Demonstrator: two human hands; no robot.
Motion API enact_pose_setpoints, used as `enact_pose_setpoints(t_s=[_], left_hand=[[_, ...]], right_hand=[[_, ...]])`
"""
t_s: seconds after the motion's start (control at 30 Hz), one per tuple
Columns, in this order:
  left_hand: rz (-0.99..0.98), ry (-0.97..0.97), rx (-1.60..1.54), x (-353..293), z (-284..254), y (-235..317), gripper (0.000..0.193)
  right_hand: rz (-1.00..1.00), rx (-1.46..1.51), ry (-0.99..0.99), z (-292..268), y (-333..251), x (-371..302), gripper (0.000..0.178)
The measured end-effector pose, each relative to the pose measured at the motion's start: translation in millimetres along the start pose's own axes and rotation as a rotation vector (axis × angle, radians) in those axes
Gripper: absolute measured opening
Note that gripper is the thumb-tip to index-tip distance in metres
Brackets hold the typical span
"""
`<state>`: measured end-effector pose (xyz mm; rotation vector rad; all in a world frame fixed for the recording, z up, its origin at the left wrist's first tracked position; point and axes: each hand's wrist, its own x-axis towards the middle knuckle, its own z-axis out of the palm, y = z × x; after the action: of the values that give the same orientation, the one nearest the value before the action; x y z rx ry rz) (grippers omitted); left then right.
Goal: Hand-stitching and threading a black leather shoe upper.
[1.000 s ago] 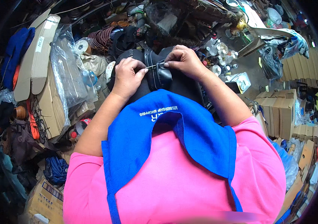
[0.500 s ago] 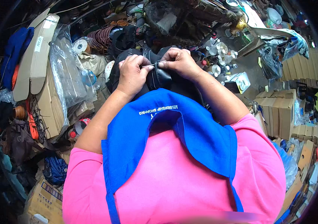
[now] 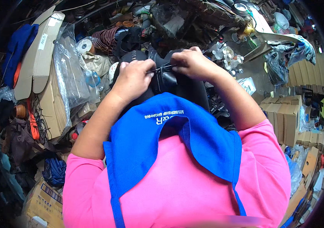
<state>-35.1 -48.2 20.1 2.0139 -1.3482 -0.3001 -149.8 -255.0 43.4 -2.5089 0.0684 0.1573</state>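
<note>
A black, slightly glossy leather-like piece (image 3: 168, 80) lies over my lap between my hands; its exact kind does not show. A thin strand, apparently thread (image 3: 164, 67), runs taut across its upper edge from one hand to the other. My left hand (image 3: 134, 78) is closed at the left end of that strand, knuckles up. On the opposite side my right hand (image 3: 193, 64) has its fingers bent in a pinch around the other end. Both hands' fingertips are partly hidden. Dark cloth on my legs surrounds the piece, making its outline hard to follow.
Flattened cardboard (image 3: 40, 49) and clear plastic sheeting (image 3: 68, 68) stand at the left, near a thread spool (image 3: 84, 46). Several small bottles (image 3: 228, 55) crowd the floor at the right. Cardboard boxes (image 3: 281, 114) are stacked further right. A blue apron (image 3: 143, 133) covers my front.
My hands have drawn apart, the left downward and the right outward to the right. The strand now spans a wider gap over the black piece.
</note>
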Motion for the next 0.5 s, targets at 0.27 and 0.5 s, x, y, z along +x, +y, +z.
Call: enact_pose_setpoints(t_s=[0.27, 0.5], left_hand=[[0.021, -0.275, 0.322, 9.2, -2.7, 8.5, 0.033], [0.004, -0.392, 0.026, -13.1, -58.0, -15.1, 0.059]], right_hand=[[-0.155, -0.577, -0.171, 1.7, -17.4, 11.9, 0.013], [-0.176, -0.476, -0.047, 4.4, -6.3, -1.4, 0.005]])
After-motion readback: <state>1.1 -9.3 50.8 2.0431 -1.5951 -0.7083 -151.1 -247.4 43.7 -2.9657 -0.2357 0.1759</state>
